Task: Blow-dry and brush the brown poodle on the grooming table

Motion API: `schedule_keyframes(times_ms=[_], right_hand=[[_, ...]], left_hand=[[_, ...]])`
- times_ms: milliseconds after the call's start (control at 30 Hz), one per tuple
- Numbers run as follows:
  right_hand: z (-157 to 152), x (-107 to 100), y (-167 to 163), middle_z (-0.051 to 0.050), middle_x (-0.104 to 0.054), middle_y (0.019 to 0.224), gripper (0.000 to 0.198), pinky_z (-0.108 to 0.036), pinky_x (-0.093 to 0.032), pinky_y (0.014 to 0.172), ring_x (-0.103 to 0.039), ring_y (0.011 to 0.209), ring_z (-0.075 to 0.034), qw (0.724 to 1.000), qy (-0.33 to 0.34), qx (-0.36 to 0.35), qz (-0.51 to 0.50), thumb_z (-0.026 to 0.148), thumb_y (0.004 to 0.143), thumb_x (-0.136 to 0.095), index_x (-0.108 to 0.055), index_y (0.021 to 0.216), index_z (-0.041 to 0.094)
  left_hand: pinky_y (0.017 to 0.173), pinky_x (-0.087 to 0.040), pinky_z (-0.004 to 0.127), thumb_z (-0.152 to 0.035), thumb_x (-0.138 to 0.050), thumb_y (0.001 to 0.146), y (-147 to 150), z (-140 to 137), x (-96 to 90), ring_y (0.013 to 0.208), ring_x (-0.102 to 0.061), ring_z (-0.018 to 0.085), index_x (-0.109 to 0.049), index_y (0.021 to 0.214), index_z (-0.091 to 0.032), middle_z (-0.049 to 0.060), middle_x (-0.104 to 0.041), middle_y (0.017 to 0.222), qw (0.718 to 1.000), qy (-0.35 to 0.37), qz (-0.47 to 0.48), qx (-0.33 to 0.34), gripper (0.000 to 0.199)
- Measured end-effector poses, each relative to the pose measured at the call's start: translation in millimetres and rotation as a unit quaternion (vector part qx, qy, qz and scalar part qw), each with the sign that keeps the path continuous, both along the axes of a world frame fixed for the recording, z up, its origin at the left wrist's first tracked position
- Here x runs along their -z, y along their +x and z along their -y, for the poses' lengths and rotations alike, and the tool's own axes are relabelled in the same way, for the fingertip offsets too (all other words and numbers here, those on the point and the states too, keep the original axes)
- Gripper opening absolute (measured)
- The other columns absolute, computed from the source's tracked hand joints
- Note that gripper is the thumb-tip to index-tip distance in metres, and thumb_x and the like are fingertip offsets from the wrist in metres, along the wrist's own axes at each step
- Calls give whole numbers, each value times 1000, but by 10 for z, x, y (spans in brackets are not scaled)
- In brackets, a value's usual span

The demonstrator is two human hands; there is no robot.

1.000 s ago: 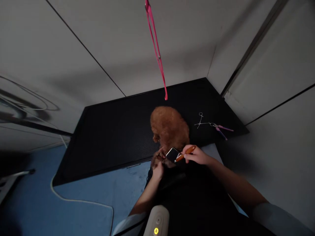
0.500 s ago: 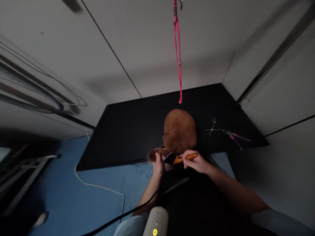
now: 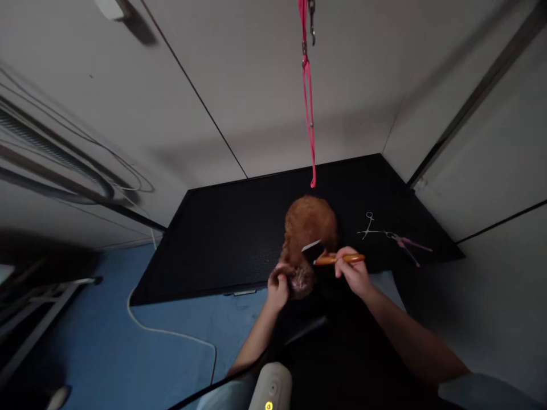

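Note:
A small dog with curly reddish-brown fur (image 3: 310,219) is on a black table, its head toward me. My left hand (image 3: 278,290) is closed at the left side of its head, the fingers pinching what looks like an ear; the grip is partly hidden by fur. In my right hand (image 3: 354,272) is a slicker brush (image 3: 327,259), held by its orange wooden handle. Its dark, flat head is raised just over the back of the dog's head; whether the pins touch the fur I cannot tell.
A pink loop leash (image 3: 311,102) hangs above the black table (image 3: 226,228). Silver scissor-handled forceps (image 3: 368,230) and pink-purple scissors (image 3: 408,245) lie at the right. A white device with a yellow light (image 3: 272,387) is close below me. A pale cable (image 3: 171,330) crosses the blue floor.
The brush has moved up and right, away from the ear beside my left hand. My left hand has shifted slightly right, closer to the dog's head, and the view has tilted a little upward.

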State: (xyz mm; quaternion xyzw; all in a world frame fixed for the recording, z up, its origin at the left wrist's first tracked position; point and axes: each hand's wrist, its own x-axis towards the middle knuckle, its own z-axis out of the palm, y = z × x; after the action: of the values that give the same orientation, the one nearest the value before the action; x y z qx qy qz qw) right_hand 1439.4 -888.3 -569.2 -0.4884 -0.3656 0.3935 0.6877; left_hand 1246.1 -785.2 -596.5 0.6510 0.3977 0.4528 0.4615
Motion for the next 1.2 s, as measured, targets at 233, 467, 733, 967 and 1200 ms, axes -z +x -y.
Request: schedule_keyframes(times_ms=[233, 467, 733, 967, 1200], right_hand=[[-45, 98, -33, 7, -54, 47, 31, -29, -42, 59, -50, 47, -13, 997, -21, 37, -66, 52, 81, -64, -53, 80, 24], [-79, 195, -98, 8, -51, 46, 35, -25, -36, 52, -46, 44, -11, 995, -40, 29, -87, 55, 79, -65, -52, 79, 23], [-30, 320, -156, 8, -51, 47, 34, -27, -39, 54, -48, 45, -12, 995, -72, 25, -62, 56, 80, -63, -52, 82, 23], [-28, 309, -222, 7, -55, 48, 31, -30, -43, 62, -51, 48, -14, 996, -78, 36, -31, 53, 81, -63, -53, 82, 23], [40, 320, -156, 6, -52, 44, 32, -29, -42, 55, -49, 43, -13, 995, -99, -15, -27, 52, 78, -65, -54, 78, 22]], left_hand=[[51, -38, 26, -70, -50, 72, 105, -107, -116, 50, -44, 13, -50, 45, -19, 0, -48, 47, 999, -11, -32, -7, 58], [43, -22, 22, -64, -55, 67, 125, -115, -53, 44, -25, 8, -29, 41, -21, -5, -27, 41, 998, -63, -19, -24, 57], [43, -21, 23, -58, -57, 63, 147, -118, -29, 43, -24, 8, -30, 39, -22, -6, -26, 40, 993, -108, -7, -56, 51], [43, -23, 22, -56, -58, 67, 71, -148, 53, 41, -26, 8, -32, 39, -21, -6, -30, 38, 994, -106, -12, -25, 52], [75, -48, 29, -60, -59, 74, 79, -354, 94, 78, -62, 19, -68, 83, -17, 6, -69, 79, 992, -115, -13, 49, 46]])
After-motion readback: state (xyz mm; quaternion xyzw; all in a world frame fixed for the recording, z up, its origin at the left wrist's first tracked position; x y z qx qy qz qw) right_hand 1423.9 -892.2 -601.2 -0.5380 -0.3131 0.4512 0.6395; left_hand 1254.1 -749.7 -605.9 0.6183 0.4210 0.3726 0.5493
